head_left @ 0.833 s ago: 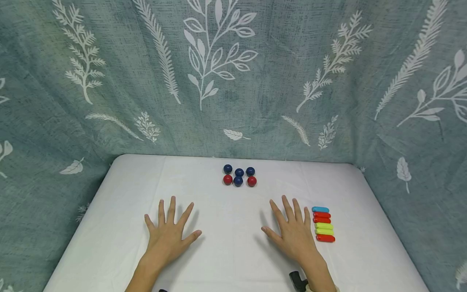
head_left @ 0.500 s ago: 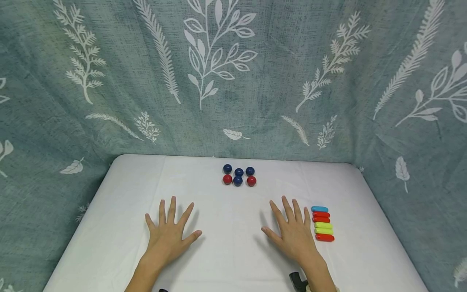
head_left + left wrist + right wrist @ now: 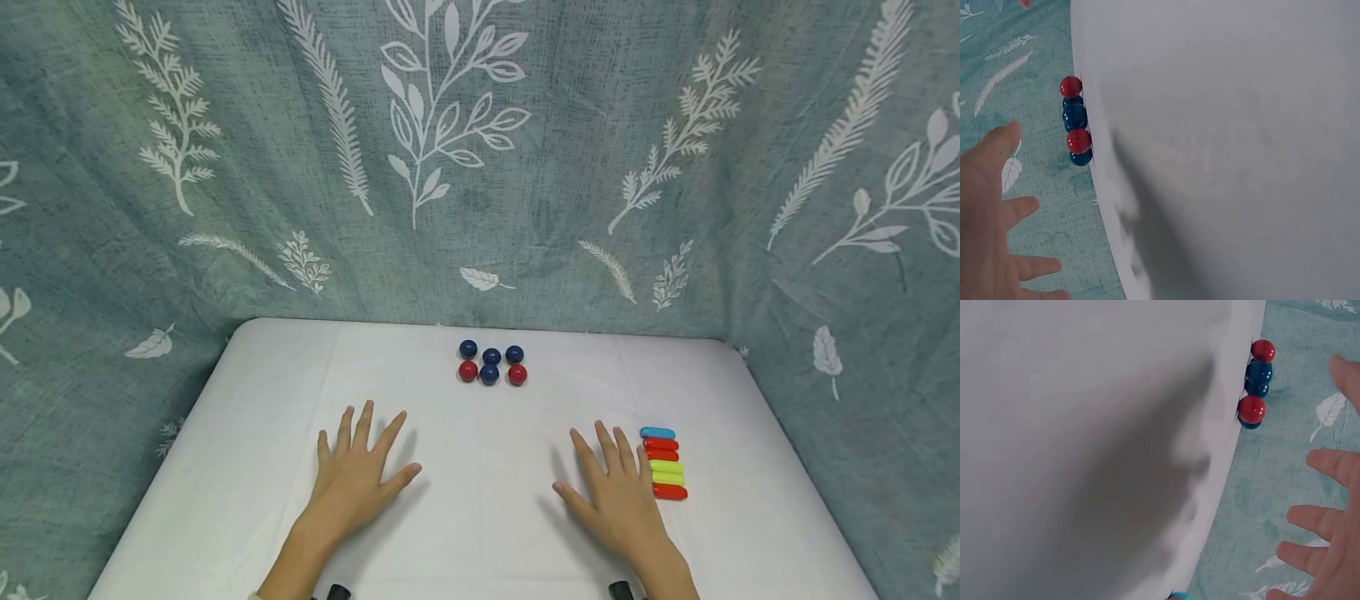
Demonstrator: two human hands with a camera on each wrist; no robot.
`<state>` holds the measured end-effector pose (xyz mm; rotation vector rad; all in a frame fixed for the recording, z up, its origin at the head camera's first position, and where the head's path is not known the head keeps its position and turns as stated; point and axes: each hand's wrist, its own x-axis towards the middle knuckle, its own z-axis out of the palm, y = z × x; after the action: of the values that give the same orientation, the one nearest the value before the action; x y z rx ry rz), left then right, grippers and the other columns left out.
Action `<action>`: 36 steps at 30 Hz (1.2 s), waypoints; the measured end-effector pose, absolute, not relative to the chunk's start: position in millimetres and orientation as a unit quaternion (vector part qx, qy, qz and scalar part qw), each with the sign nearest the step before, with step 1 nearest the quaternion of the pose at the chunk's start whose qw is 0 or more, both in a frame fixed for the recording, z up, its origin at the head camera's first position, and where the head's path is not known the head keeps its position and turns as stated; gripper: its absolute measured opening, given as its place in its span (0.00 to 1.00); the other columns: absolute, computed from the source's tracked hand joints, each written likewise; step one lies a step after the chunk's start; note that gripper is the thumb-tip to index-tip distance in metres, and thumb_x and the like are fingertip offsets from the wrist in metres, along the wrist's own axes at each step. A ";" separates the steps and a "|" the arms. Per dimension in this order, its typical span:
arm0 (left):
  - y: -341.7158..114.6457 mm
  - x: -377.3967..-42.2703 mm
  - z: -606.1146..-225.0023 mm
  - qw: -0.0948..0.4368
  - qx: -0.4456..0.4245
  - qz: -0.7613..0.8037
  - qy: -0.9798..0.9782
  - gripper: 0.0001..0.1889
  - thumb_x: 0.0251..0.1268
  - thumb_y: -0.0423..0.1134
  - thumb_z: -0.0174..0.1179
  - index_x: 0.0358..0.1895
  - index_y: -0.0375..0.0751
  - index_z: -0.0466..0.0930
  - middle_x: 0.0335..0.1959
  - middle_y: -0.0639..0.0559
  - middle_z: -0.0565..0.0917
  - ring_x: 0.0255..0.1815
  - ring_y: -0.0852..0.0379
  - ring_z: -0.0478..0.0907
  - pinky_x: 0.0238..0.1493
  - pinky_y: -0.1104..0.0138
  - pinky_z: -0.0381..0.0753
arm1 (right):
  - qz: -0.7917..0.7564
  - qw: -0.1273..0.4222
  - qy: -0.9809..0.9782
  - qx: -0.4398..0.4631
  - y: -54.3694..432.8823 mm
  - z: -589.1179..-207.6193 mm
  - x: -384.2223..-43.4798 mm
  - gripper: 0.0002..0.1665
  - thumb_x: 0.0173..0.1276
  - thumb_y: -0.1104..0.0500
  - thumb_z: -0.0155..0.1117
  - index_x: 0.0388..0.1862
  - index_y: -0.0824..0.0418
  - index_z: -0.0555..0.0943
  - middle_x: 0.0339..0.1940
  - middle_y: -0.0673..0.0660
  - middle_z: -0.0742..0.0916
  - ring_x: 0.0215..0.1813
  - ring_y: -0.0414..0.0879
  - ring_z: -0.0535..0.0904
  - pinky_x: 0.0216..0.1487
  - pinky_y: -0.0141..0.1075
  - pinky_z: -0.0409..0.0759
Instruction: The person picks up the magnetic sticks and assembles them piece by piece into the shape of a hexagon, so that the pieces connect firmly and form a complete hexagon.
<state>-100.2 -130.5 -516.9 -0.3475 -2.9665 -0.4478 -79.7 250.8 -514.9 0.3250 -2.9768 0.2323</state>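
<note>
My left hand hovers over the left half of the white table with its fingers spread, holding nothing. On the other side my right hand is spread in the same way, also holding nothing. Its little finger overlaps the left ends of a column of short coloured sticks, which are blue, red and yellow-green. Beyond both hands, near the far edge, glossy balls sit in a small cluster: a red ball at left, a red ball at right, and several dark blue balls. Both wrist views show spread fingers and the balls.
The white-covered table has rounded far corners. A green-blue cloth with white leaf prints hangs behind it and along both sides. Black pieces of the wrist cameras show at the bottom of the head view.
My left hand has shifted slightly right. My right hand has moved a little right and back toward me, so its little finger now overlaps the sticks. Balls and sticks stay put.
</note>
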 end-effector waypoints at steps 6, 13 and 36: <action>-122.6 -110.3 -517.1 0.066 -0.123 -0.160 -0.977 0.38 0.66 0.69 0.54 0.76 0.59 0.63 0.76 0.34 0.58 0.76 0.30 0.51 0.62 0.28 0.52 | 0.096 0.103 -0.984 0.113 267.0 -521.7 -68.4 0.44 0.67 0.33 0.63 0.75 0.51 0.67 0.74 0.68 0.67 0.75 0.69 0.55 0.67 0.68 0.51; -107.0 -126.2 -517.6 0.054 -0.135 -0.180 -0.973 0.36 0.69 0.66 0.54 0.76 0.57 0.64 0.76 0.35 0.59 0.76 0.31 0.51 0.62 0.29 0.54 | 0.114 0.114 -0.982 0.102 283.7 -521.9 -58.7 0.42 0.66 0.37 0.66 0.73 0.53 0.69 0.71 0.70 0.69 0.73 0.70 0.57 0.63 0.70 0.54; -79.5 -200.8 -525.9 0.003 -0.125 -0.323 -0.938 0.32 0.72 0.60 0.55 0.74 0.52 0.66 0.68 0.43 0.70 0.69 0.41 0.64 0.64 0.44 0.66 | 0.260 0.074 -0.962 -0.028 348.3 -508.6 -45.8 0.34 0.62 0.54 0.76 0.65 0.59 0.74 0.62 0.73 0.70 0.61 0.73 0.60 0.49 0.63 0.62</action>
<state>-200.8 -79.5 -525.9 -0.3922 -2.9415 -1.0133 -45.8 348.3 -508.6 -0.0851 -2.8895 0.7791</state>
